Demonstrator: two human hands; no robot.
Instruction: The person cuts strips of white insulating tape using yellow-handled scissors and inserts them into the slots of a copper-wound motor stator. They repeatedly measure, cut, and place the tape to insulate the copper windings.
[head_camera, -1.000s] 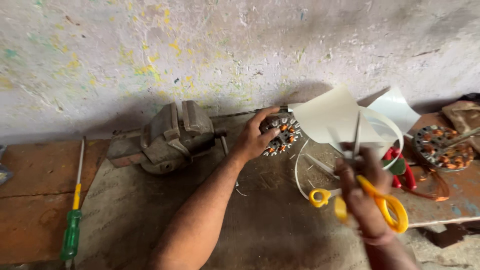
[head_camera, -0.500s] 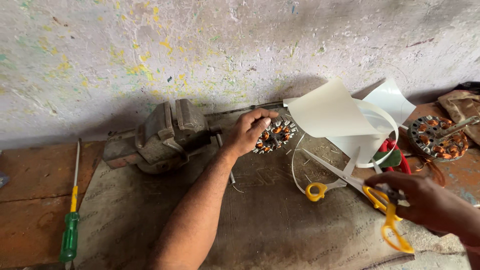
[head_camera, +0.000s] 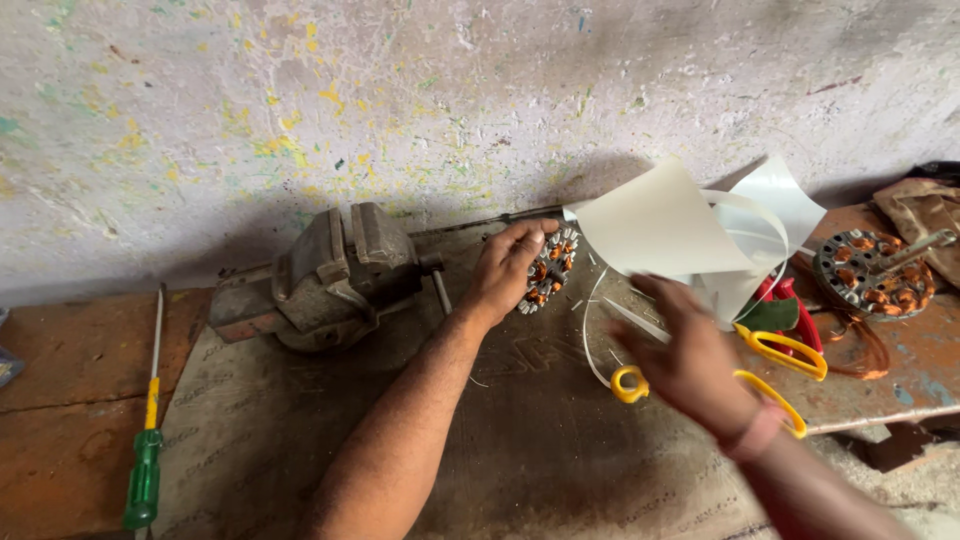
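**Stator held upright as scissors go down**

The left hand (head_camera: 505, 268) is clamped on a round copper-wound motor stator (head_camera: 549, 268), holding it on edge at the far side of the worn surface (head_camera: 330, 440), right of a grey iron bench vise (head_camera: 325, 272). The right hand (head_camera: 690, 360), fingers spread and gripping nothing, hovers over yellow-handled scissors (head_camera: 770, 352) beside curled white insulation sheet (head_camera: 665, 222). Cutting appears paused; fitting paper likely needs a steady stator.

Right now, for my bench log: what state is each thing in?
Stator: tilted on edge, gripped by left hand.
Right hand: open, blurred, above two yellow-handled scissors lying on the bench.
White sheet: curled, raised.
Vise: jaws shut, empty.
Screwdriver: lying flat.
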